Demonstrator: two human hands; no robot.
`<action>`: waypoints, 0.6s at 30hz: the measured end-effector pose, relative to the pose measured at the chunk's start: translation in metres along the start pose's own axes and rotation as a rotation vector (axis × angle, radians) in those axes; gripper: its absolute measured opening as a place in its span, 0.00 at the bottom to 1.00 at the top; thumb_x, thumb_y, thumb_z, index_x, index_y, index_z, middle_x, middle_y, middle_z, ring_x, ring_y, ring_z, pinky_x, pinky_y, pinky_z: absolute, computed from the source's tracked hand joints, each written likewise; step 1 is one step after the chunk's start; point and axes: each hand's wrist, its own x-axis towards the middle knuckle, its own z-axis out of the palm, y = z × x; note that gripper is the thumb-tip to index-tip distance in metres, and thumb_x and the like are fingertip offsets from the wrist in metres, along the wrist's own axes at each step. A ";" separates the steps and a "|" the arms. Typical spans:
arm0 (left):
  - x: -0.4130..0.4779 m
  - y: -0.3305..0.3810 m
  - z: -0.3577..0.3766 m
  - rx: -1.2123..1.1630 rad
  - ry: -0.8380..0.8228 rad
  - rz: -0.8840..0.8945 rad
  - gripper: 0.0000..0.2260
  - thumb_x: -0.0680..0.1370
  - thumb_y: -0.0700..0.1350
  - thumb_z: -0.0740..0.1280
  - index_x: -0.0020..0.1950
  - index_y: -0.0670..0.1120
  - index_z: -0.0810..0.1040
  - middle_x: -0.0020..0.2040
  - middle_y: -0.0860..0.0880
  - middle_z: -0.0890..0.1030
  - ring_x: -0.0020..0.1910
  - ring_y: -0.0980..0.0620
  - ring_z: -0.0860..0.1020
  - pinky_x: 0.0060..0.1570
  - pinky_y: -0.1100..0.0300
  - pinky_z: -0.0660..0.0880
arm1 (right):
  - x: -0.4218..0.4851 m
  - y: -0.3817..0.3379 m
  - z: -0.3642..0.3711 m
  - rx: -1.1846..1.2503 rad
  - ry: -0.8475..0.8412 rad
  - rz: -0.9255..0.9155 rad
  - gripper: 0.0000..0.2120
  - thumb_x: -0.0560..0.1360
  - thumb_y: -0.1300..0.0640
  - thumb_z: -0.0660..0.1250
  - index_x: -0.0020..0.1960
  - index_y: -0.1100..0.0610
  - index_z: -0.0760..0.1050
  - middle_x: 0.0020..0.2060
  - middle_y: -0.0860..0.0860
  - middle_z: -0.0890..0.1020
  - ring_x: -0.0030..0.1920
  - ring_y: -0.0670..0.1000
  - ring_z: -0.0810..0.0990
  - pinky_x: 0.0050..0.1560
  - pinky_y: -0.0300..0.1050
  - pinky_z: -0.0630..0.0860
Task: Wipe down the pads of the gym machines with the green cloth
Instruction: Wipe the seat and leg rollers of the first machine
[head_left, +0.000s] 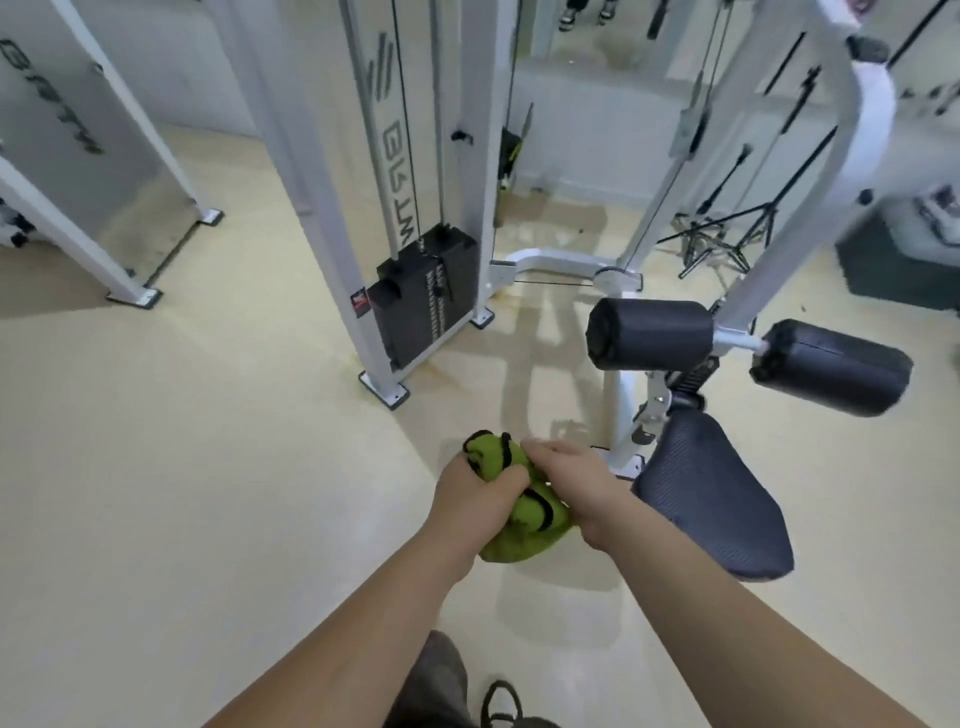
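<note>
Green cloth with black trim (511, 512) is bunched between our left hand (475, 501) and right hand (574, 480), both clenched round it above the floor, just beside the dark textured seat pad (717, 499), likely gathering it for wiping

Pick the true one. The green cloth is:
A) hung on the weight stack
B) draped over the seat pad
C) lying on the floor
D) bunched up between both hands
D: the left hand and the right hand both grip the bunched green cloth, held in the air to the left of the seat pad.
</note>
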 end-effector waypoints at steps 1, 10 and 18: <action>0.015 0.005 0.008 0.042 -0.026 0.006 0.06 0.74 0.47 0.71 0.48 0.48 0.80 0.45 0.47 0.85 0.44 0.50 0.84 0.38 0.59 0.78 | 0.007 -0.005 -0.009 -0.009 0.036 -0.006 0.12 0.80 0.48 0.70 0.51 0.56 0.84 0.45 0.56 0.88 0.44 0.52 0.87 0.46 0.48 0.84; 0.075 0.033 0.125 0.416 -0.189 0.118 0.13 0.74 0.63 0.70 0.50 0.57 0.81 0.47 0.57 0.84 0.50 0.52 0.82 0.55 0.51 0.79 | 0.015 -0.007 -0.137 0.118 0.213 0.056 0.12 0.80 0.49 0.70 0.47 0.59 0.82 0.35 0.54 0.82 0.33 0.52 0.82 0.36 0.46 0.81; 0.113 0.007 0.295 0.403 -0.303 -0.039 0.22 0.60 0.48 0.70 0.54 0.54 0.76 0.46 0.49 0.85 0.46 0.50 0.84 0.49 0.48 0.84 | 0.052 0.040 -0.288 0.100 0.079 0.131 0.14 0.80 0.46 0.70 0.53 0.56 0.86 0.45 0.54 0.86 0.45 0.53 0.85 0.45 0.49 0.84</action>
